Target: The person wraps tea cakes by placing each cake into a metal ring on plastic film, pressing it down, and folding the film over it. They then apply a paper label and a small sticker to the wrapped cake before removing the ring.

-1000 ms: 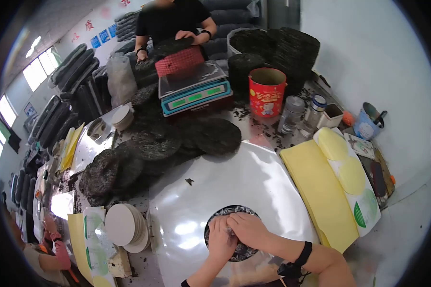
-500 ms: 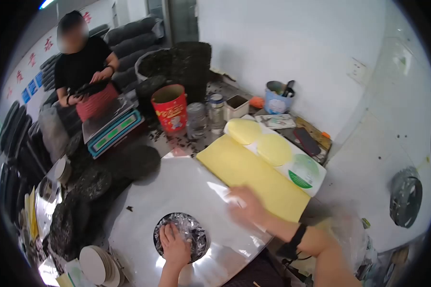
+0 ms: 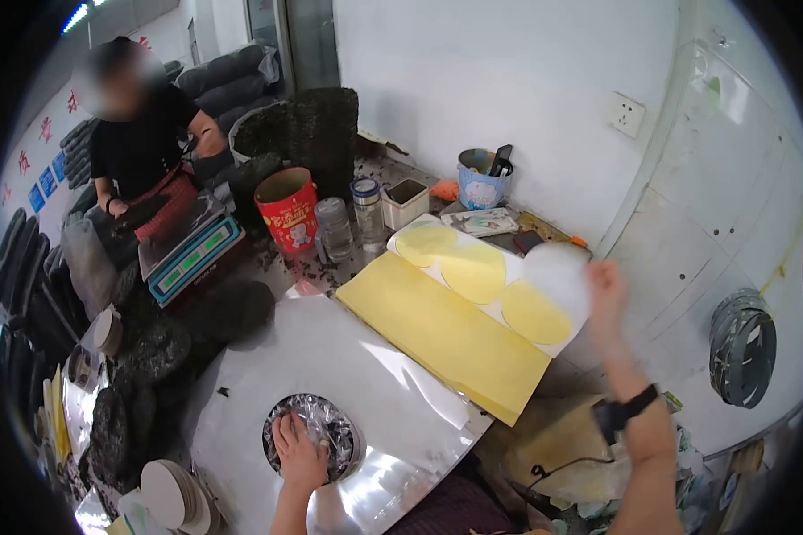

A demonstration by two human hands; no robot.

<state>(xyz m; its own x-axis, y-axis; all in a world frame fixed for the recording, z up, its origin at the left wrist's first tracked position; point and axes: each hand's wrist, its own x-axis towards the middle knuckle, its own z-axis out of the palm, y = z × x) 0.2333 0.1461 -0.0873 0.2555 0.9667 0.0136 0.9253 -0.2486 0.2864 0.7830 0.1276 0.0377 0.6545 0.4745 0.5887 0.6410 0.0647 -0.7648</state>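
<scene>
My left hand (image 3: 302, 459) lies with its fingers spread on crinkled clear plastic (image 3: 335, 437), which fills a round opening in the shiny metal tabletop (image 3: 272, 357). At the upper right my right hand (image 3: 608, 294) is closed in a pinch on the edge of a round white sticker (image 3: 553, 267), blurred by motion. It is lifted over the right end of a white sticker sheet (image 3: 500, 312) with yellow circles showing. A long yellow sheet (image 3: 442, 334) extends along its near side.
Behind stand a red bucket (image 3: 287, 214), clear jars (image 3: 334, 230) and a blue pail (image 3: 484, 183). A digital scale (image 3: 196, 259) sits in front of another person (image 3: 143, 143). Dark round cakes (image 3: 156, 348) and stacked pale discs (image 3: 165, 495) line the left.
My right hand has moved up and right, and the round sticker at the sheet's right end is now lifted, baring a yellow circle. My left hand stays on the plastic.
</scene>
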